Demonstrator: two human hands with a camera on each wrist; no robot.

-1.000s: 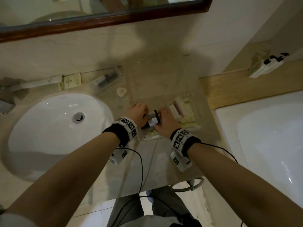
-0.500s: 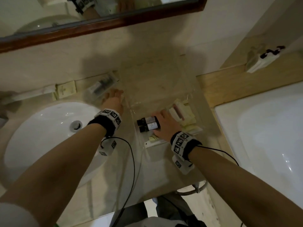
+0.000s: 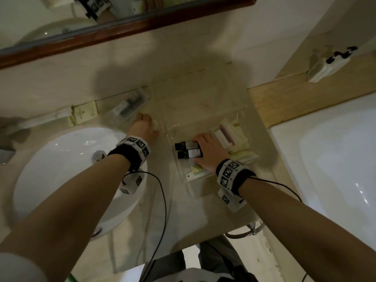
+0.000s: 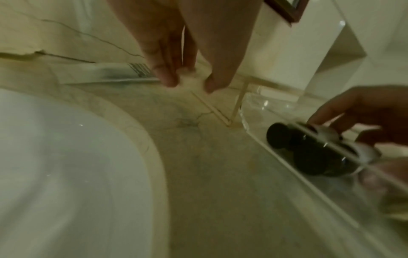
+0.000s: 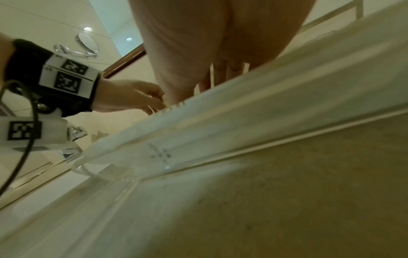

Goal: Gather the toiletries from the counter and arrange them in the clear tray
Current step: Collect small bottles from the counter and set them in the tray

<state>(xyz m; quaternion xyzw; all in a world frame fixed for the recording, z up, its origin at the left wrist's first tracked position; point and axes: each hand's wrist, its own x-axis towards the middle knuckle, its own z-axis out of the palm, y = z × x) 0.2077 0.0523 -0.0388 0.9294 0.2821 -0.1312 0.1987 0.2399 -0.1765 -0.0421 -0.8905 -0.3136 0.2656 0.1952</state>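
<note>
The clear tray stands on the counter against the wall. Two small dark bottles with white labels lie side by side near its front left corner. My right hand grips them, fingers on the far bottle and thumb on the near one. Cream packets and a white box lie in the tray to the right of that hand. Left of the tray, my left hand pinches a small round white item on the counter. A clear-wrapped packet lies just behind it.
A white sink basin fills the counter's left part, close to my left forearm. A cream sachet lies by the wall behind it. A bathtub borders the counter on the right. A mirror hangs above.
My left hand left the bottles and moved left and back to the small round item. My right hand stayed in the tray with the two bottles, which now lie flat.
</note>
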